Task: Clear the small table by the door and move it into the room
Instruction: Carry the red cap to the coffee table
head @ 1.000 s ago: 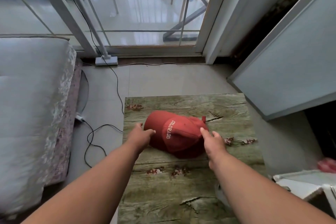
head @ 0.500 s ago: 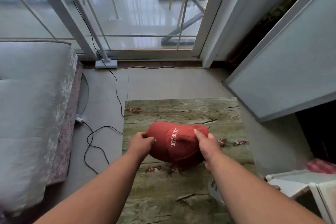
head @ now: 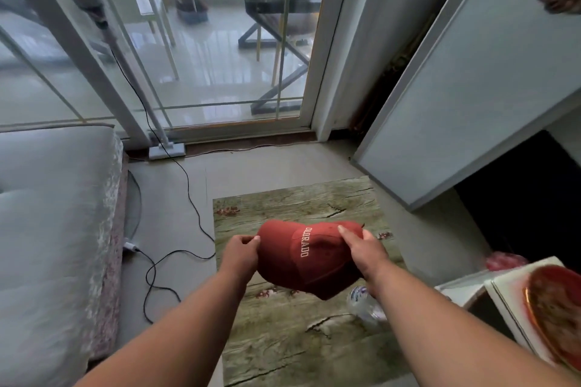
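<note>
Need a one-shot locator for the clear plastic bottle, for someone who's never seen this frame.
Start at the small wood-print table in front of the glass sliding door. Near its right edge, partly hidden under the right forearm and just below the red cap, lies the clear plastic bottle. It is the only see-through thing on the table.

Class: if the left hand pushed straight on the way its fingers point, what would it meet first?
The left hand already grips the red cap; its fingers point rightward into the cap, so probably only cap fabric.

Both hands, left (head: 240,253) and right (head: 361,250), are gripping a red cap (head: 306,258) above the table (head: 283,339) near the glass door (head: 220,56).
</note>
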